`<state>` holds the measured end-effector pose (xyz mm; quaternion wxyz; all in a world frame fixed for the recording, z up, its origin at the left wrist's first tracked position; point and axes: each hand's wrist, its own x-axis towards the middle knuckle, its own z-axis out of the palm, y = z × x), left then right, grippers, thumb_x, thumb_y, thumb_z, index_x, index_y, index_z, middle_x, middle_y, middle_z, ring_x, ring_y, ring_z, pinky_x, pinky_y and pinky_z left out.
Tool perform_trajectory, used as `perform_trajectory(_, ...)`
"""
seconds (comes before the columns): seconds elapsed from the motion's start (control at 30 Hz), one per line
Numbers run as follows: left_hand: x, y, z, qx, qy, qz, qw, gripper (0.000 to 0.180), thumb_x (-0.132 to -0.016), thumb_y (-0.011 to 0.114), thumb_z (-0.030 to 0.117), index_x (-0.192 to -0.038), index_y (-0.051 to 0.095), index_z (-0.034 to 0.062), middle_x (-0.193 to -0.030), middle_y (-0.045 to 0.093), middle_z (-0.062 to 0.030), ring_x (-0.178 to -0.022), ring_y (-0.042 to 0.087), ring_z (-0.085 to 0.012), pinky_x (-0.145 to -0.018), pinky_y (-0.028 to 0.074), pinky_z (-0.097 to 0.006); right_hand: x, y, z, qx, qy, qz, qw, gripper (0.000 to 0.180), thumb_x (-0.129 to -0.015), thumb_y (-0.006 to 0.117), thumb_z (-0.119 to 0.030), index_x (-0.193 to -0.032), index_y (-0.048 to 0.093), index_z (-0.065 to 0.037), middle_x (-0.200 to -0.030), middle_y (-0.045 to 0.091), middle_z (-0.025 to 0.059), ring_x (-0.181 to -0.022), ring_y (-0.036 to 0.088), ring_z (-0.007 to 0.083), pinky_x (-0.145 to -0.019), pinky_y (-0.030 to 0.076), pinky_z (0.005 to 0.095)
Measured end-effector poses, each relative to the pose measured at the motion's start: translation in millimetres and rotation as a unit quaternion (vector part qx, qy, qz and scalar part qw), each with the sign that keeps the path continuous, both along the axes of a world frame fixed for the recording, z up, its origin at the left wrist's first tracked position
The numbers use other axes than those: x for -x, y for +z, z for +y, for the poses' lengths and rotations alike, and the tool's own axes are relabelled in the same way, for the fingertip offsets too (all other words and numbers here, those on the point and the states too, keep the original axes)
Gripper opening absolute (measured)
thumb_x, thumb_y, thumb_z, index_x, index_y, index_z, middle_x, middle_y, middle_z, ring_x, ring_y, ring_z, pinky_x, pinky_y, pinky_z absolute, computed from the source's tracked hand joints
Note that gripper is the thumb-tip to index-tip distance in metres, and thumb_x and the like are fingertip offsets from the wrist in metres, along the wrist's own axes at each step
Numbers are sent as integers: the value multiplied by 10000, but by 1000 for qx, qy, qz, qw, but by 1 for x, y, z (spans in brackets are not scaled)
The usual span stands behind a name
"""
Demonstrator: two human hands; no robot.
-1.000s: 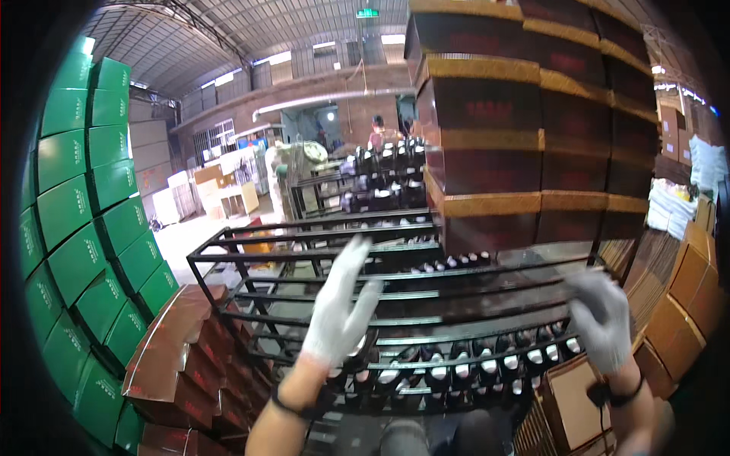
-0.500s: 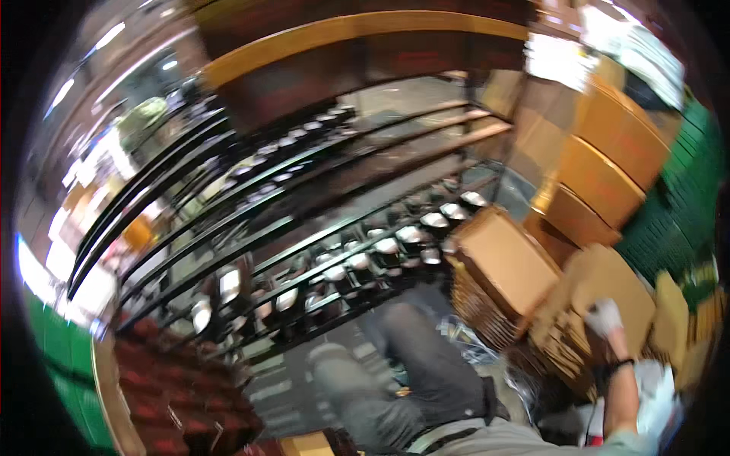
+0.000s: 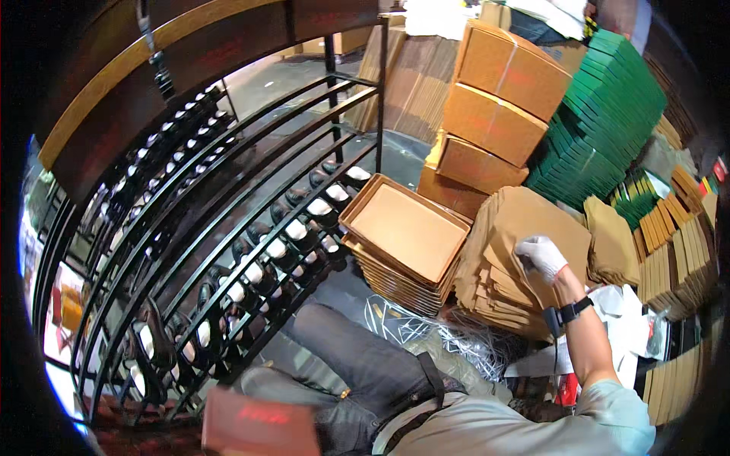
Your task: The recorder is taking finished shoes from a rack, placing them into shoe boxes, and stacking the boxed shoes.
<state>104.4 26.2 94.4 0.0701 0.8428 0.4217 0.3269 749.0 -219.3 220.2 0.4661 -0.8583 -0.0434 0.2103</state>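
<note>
At right of centre, the white-gloved right hand (image 3: pixel 541 256) curls down on the top sheet of a stack of flat brown cardboard blanks (image 3: pixel 517 251), fingers pressing its surface as if to peel one off. Beside it, centre frame, nested brown trays (image 3: pixel 403 235) sit within reach next to the black shoe rack (image 3: pixel 228 228). The left hand is out of view.

White glove on the right hand (image 3: pixel 541 255), black wristband (image 3: pixel 569 311) just below. Tan brown flattened cardboard sheets (image 3: pixel 525 228) under that hand. Left of those sheets, orange-brown shallow box trays (image 3: pixel 407 232); above them, orange-tan cartons (image 3: pixel 494 99) beside dark green flat boxes (image 3: pixel 608 129). Black metal rack (image 3: pixel 228 197), dark bottles with white caps (image 3: pixel 296 228).
</note>
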Motion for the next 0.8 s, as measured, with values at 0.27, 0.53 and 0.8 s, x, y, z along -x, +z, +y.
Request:
perform_trajectory(0.27,-47,42,117,118,-318,199,919,213,-668,730,37,-812,839,148,-1059,805,-35,-1281,657,-385,-1156,455,-622,120,54,192,-290,137,250,914,74,-1065,669,-154,-1023,696,-98,-872,692,-1,-689,675,133,-606,589,319)
perform_trajectory(0.53,-155,107,83,511,-78,-381,766,535,-1065,762,227,-1515,613,-22,-1388,751,-165,-1223,662,-204,-1107,518,-385,320,42,369,-215,416,269,842,284,-1086,633,-209,-1162,673,62,-1000,741,153,-812,797,287,-718,661,389)
perform_trajectory(0.8,-55,26,85,420,100,-256,865,465,-1081,714,329,-1438,701,32,-1255,811,-230,-1172,787,-340,-1035,595,-425,497,29,599,-107,686,-270,667,698,-928,774,-591,-1395,732,-73,-1462,667,296,-1306,651,505,-1094,557,529)
